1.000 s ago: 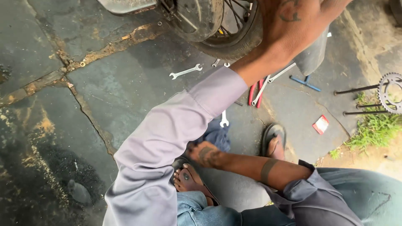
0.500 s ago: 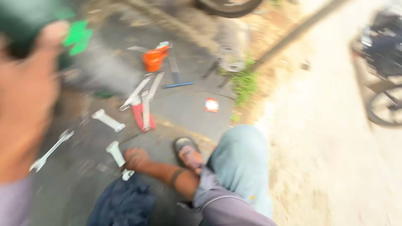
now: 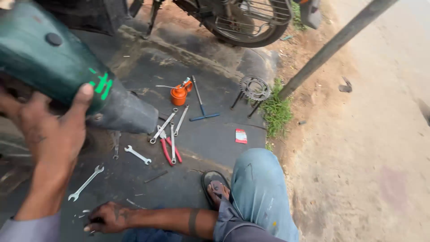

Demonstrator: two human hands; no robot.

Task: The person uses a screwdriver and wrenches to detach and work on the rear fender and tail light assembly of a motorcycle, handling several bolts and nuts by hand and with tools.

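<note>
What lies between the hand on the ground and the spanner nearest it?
Nothing visible. The right hand rests on the pavement; the spanner lies just beyond it, with only bare ground and tiny bits between. The left hand grips a green cover.

Dark slab (image 3: 148,67): spanners (image 3: 138,154), pliers (image 3: 170,150), oil can (image 3: 180,94).

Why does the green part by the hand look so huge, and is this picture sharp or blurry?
Head view: even daylight with soft shadows and no strong glare; the left hand and the green motorcycle panel it grips sit close to the lens, so they loom large. The wrenches, orange oil can and sprocket look sharp; the right hand rests on the ground.
</note>
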